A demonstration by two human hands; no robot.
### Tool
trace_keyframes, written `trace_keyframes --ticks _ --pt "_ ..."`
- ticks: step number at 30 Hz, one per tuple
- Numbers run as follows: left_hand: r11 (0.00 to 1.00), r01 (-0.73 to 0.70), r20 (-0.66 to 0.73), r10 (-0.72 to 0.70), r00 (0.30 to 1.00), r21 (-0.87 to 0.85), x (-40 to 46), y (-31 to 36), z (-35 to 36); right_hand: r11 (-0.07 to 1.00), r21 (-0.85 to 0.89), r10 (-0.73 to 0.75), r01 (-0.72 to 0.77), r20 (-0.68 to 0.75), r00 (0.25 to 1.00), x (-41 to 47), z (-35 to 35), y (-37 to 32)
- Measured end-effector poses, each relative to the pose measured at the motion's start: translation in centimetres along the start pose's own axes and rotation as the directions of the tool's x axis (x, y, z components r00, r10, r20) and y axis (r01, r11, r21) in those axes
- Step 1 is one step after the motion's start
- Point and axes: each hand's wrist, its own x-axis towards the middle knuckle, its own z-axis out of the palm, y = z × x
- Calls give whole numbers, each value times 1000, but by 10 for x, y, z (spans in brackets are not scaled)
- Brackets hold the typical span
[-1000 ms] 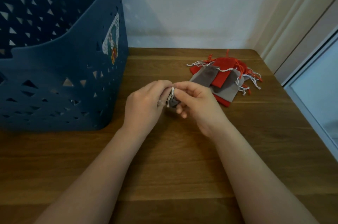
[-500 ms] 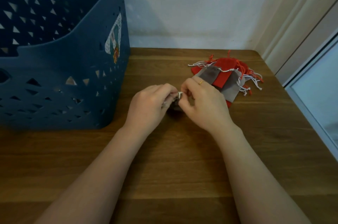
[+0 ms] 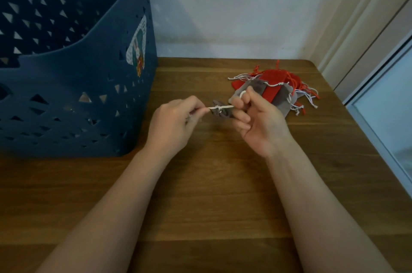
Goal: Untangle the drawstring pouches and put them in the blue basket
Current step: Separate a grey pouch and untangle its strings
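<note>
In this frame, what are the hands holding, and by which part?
Both hands hold one grey pouch by its white drawstring: the left hand pinches one end, the right hand the other, the cord taut between them.

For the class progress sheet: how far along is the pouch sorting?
Done: nothing that can be confirmed; the blue basket shows no pouches through its holes, though its floor is hidden. In hand: the left hand and right hand pull a white drawstring taut across a small grey pouch. Left: the tangled pile of red and grey pouches on the table.
</note>
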Motion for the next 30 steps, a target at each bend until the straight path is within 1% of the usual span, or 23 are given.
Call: trace_keyframes --ticks 2,3,4,5,7,8,10,12,15,17,18,19,20,21,23,24,25,26,28,30 --pt "998 65 64 -64 996 -25 2 0 -1 1000 17 22 -22 -33 999 1 0 0" --pt "991 115 107 -107 988 -74 2 -1 -1 1000 -25 15 -17 -52 999 2 -1 1" --pt "969 190 153 -166 974 -156 1 -1 -1 994 -112 -9 2 -66 998 2 -1 2" --pt "923 277 190 -232 954 -267 1 -1 -1 969 -244 -54 35 -72 996 2 -2 4" --pt "780 400 241 -322 916 -481 -2 2 -1 849 -516 -152 110 -40 988 1 -3 7" --pt "723 425 256 -339 905 -545 -2 4 -1 786 -603 -185 136 -19 983 1 -3 8" --pt "646 451 278 -357 892 -616 -2 9 0 666 -727 -222 164 16 975 1 -2 10" --pt "603 468 273 -390 880 -646 -1 11 3 555 -812 -211 181 72 975 0 -1 12" --pt "638 437 224 -389 894 -635 -1 12 3 468 -858 -118 211 176 977 -1 -1 14" --pt "647 413 199 -380 903 -641 -2 13 3 356 -901 -66 250 243 968 -1 0 16" --pt "639 404 194 -375 906 -654 -3 14 3 314 -913 -62 261 254 965 -1 1 18" --pt "621 399 196 -371 908 -675 -3 16 2 306 -917 -74 257 247 966 0 1 19" --pt "588 399 205 -369 907 -704 -3 17 2 339 -909 -94 244 226 970 0 2 20" --pt "532 407 221 -379 898 -743 -3 19 1 413 -882 -116 228 197 973 1 2 20" --pt "404 451 280 -415 866 -796 -4 22 1 608 -769 -151 198 133 980 1 1 18" --pt "386 468 296 -427 855 -795 -4 22 2 689 -700 -157 185 105 982 1 1 17" --pt "408 475 304 -417 857 -780 -5 22 3 741 -648 -158 174 83 984 0 1 15" --pt "459 463 296 -390 872 -758 -6 22 5 764 -624 -155 166 71 985 0 2 14" --pt "554 436 286 -339 896 -709 -7 23 7 751 -639 -151 166 79 985 -1 2 14" --pt "607 423 273 -328 904 -673 -7 24 8 720 -670 -155 180 97 983 -1 2 14"
